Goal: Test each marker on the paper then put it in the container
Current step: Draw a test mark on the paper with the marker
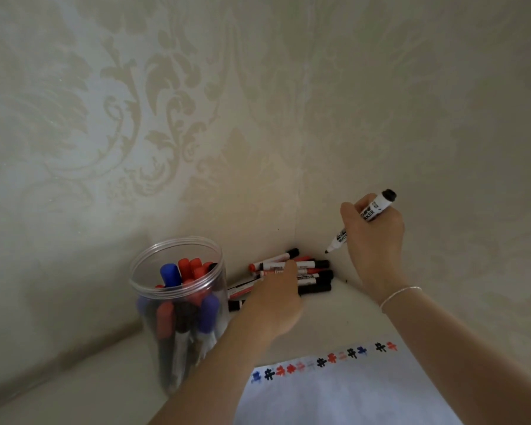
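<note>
Patterned wallpaper [141, 96] fills most of what I see, two walls meeting in a corner beyond the jar [178, 305], which I'll use as my marker for everything else. The pale desk [83, 391] runs under the jar and off the bottom edge. To the jar's near right lies the paper [344, 394], its lower part cut off by the frame and partly covered by my forearms; along its far edge runs a row of small test marks [322, 360] in blue, black and red.

The jar is clear plastic, open at the top, standing upright, and holds capped markers with blue, red and black ends; its lower half is smeared by blur, so I can't count them.

My left hand [273, 305] reaches just right of the jar, onto the pile of loose markers [304, 273] lying in the corner, behind and right of the jar. My fingers there are hidden under the back of the hand and blurred, so I cannot tell whether they are curled on a marker or merely resting on the pile.

My right hand [374, 237], far right of the jar and raised above the desk near the wall, grips a black marker [362, 220] uncapped, tip pointing down-left, fingers wrapped around its barrel. A thin bracelet [400, 294] circles that wrist.
</note>
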